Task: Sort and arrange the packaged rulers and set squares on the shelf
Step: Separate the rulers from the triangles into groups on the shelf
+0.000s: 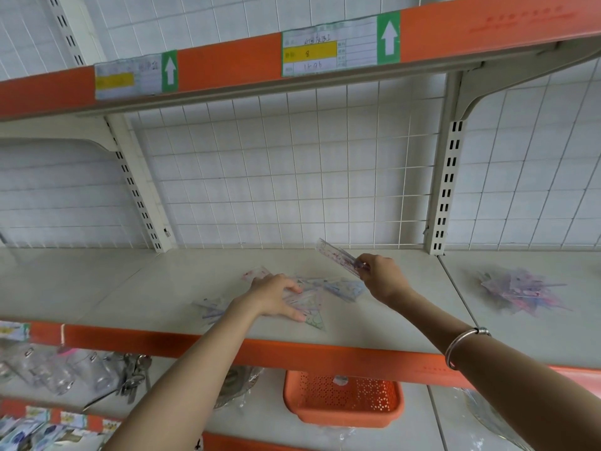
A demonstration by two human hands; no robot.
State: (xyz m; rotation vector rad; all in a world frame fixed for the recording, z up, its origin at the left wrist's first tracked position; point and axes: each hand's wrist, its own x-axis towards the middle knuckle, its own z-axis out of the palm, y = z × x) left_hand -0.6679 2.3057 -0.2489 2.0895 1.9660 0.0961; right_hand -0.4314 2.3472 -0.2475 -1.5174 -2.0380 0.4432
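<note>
The left hand [276, 296] lay flat, fingers spread, on loose set squares [313, 320] on the shelf [130, 288]; the right hand [382, 276] gripped a packaged ruler [336, 254], tilted just above them.

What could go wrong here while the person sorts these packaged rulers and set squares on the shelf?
1. The set square under the left hand lies close to the front edge of the shelf; a push might slide it off.
2. The right hand pinches the ruler by one end, so the smooth pack could slip.
</note>
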